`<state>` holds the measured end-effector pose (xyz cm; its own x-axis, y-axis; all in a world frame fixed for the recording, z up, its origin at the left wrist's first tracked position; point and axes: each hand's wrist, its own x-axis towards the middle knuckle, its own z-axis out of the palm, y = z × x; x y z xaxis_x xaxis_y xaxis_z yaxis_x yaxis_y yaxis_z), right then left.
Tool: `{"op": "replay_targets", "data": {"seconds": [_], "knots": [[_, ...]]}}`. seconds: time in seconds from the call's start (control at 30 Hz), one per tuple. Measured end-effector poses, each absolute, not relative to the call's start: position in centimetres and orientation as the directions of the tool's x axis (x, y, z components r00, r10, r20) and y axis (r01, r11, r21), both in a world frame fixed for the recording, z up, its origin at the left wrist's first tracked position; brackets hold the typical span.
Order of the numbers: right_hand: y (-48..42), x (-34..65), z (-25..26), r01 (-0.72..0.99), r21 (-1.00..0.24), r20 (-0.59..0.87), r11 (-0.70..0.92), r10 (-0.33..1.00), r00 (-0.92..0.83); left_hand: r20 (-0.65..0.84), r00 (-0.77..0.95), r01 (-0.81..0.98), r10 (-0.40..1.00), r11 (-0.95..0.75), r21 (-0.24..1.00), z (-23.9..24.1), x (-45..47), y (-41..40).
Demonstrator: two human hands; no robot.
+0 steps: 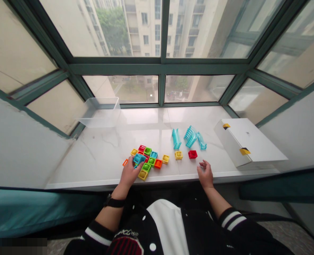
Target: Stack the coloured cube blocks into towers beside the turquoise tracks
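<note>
One blue block in left hand

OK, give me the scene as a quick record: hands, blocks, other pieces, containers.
Left hand: holds a blue block at the cluster's left side
Right hand: loosely curled, holding nothing visible; nearest the red block
Block cluster: mixed colours
Apart: yellow block, red block
Translucent blue pieces: three, beyond those two
Plastic bin: back left
White box: right

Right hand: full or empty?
Right hand looks empty: it's loosely curled with nothing visible inside; the lone red block lies apart from it.
</note>
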<state>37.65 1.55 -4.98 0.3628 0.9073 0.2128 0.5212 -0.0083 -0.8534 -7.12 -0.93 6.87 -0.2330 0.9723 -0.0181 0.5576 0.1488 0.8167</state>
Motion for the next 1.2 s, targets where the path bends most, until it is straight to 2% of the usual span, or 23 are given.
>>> {"op": "replay_targets", "data": {"seconds": [0.1, 0.2, 0.27, 0.4, 0.5, 0.6, 0.77, 0.9, 1.03, 1.2], "knots": [[1.8, 37.6, -4.6, 0.435, -0.9, 0.18, -0.04, 0.873, 0.454, -0.05, -0.166, 0.271, 0.985, 0.095, 0.958, 7.3, -6.0, -1.2], [1.5, 36.0, -3.0, 0.363, -0.929, 0.133, -0.069, 0.854, 0.503, -0.101, -0.12, 0.03, 0.988, 0.105, 0.994, 8.0, -4.3, -1.7], [0.9, 34.0, -0.9, 0.351, -0.936, 0.137, -0.009, 0.91, 0.391, -0.137, -0.09, -0.065, 0.986, 0.132, 0.989, 8.5, -3.0, -2.1], [-0.5, 29.0, 4.9, 0.293, -0.93, 0.225, 0.222, 0.974, -0.025, -0.186, 0.006, -0.201, 0.982, 0.184, 0.962, 9.6, -0.6, -3.0], [-1.2, 25.9, 8.9, 0.297, -0.862, 0.312, 0.412, 0.891, -0.33, -0.221, 0.112, -0.262, 0.969, 0.243, 0.934, 10.1, 0.8, -3.6], [-1.5, 23.9, 11.1, 0.311, -0.772, 0.379, 0.555, 0.794, -0.476, -0.243, 0.192, -0.296, 0.951, 0.292, 0.91, 10.2, 1.8, -3.9], [-1.4, 22.6, 11.8, 0.325, -0.746, 0.426, 0.581, 0.792, -0.438, -0.265, 0.234, -0.31, 0.935, 0.33, 0.892, 10.0, 2.8, -4.2], [-1.3, 22.9, 11.9, 0.314, -0.788, 0.363, 0.53, 0.811, -0.459, -0.3, 0.245, -0.368, 0.922, 0.375, 0.851, 10.1, 2.7, -4.3], [-1.1, 23.6, 11.7, 0.295, -0.815, 0.311, 0.498, 0.807, -0.502, -0.315, 0.226, -0.352, 0.922, 0.379, 0.856, 10.1, 2.6, -4.1], [-1.1, 23.8, 10.3, 0.351, -0.809, 0.291, 0.471, 0.84, -0.457, -0.326, 0.157, -0.349, 0.932, 0.362, 0.865, 8.7, 3.4, -3.4]]}}
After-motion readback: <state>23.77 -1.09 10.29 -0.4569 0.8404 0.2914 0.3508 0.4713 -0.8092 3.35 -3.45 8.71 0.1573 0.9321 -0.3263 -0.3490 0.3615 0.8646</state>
